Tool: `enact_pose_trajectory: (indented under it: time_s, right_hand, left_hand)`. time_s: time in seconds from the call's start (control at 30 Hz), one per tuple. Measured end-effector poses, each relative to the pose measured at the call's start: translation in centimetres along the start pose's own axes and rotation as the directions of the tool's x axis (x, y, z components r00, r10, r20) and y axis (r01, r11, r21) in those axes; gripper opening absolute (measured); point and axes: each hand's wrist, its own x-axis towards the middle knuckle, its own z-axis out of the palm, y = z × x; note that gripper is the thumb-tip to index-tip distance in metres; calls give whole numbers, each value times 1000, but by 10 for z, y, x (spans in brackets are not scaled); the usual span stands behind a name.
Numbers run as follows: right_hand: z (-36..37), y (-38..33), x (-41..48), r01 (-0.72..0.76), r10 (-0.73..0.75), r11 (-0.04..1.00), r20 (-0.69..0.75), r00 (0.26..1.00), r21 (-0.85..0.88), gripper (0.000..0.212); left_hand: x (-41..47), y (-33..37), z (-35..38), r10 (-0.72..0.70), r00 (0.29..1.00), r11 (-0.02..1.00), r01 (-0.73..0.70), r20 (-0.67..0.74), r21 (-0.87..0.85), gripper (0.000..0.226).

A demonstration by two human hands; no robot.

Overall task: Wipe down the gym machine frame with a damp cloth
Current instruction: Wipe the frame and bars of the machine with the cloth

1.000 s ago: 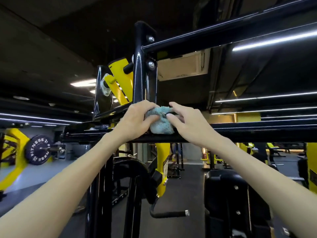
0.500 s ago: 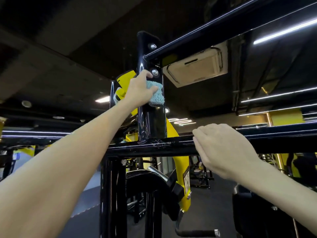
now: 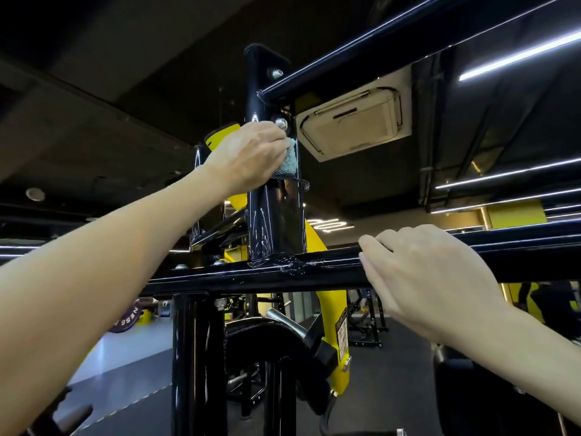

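Dim gym ceiling fills the background, with strip lights and a ceiling air-conditioning unit [image 3: 352, 124] overhead, and yellow machines on the dark floor beyond. Up close stands the black machine frame: an upright post [image 3: 276, 215] rises from a horizontal crossbar [image 3: 251, 273], and an upper bar [image 3: 377, 55] runs off from the post's top toward the right edge. The left hand [image 3: 248, 155] presses a blue-green cloth [image 3: 290, 157] against the post just below a bolt [image 3: 281, 122], its grip clamped on the cloth, whose dark mesh edge hangs beneath the fingers. The right hand [image 3: 430, 278] has its grip curled over the crossbar, right of the post's base, apparently for steadying. Wet-looking streaks glisten on the post's lower half and across the joint with the crossbar, so that stretch seems wiped already. By my reading the job is partway: the post's top, the upper bar and the lower uprights [image 3: 195, 357] show no such streaks and probably remain.
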Motion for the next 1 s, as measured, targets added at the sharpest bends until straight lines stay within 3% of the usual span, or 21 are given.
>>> enact_pose_trajectory:
  time_s: [0.1,0.23,0.37,0.5,0.63,0.73,0.83,1.0]
  right_hand:
    - [3,-1,0,-16,16,1000,-12,1000,10,28]
    - [3,0,-1,-7,7,1000,-39,999,9,31]
    - [2,0,-1,-10,10,1000,-44,999,14,32]
    - [2,2,-3,-24,25,999,-31,999,40,39]
    - [2,2,-4,-31,30,999,48,998,21,55]
    - [-2,0,-4,-42,41,999,37,998,18,49]
    - [-2,-2,-6,-52,51,998,33,998,40,45]
    - [-3,0,-9,-36,32,998,86,996,50,54]
  left_hand:
    - [-12,3,0,-16,997,999,13,77,31,51]
    - [-5,1,-3,-38,984,999,34,175,27,61]
    - [-3,3,-1,-9,986,999,2,165,45,52]
    - [-13,20,-6,-55,985,998,58,163,-14,53]
    - [-51,62,-7,69,981,993,-49,179,-109,44]
    - [-68,71,-1,97,971,984,-62,216,-164,44]
    - [-48,53,3,56,964,996,-37,260,-77,46]
    - [-6,14,4,-171,953,985,155,250,82,51]
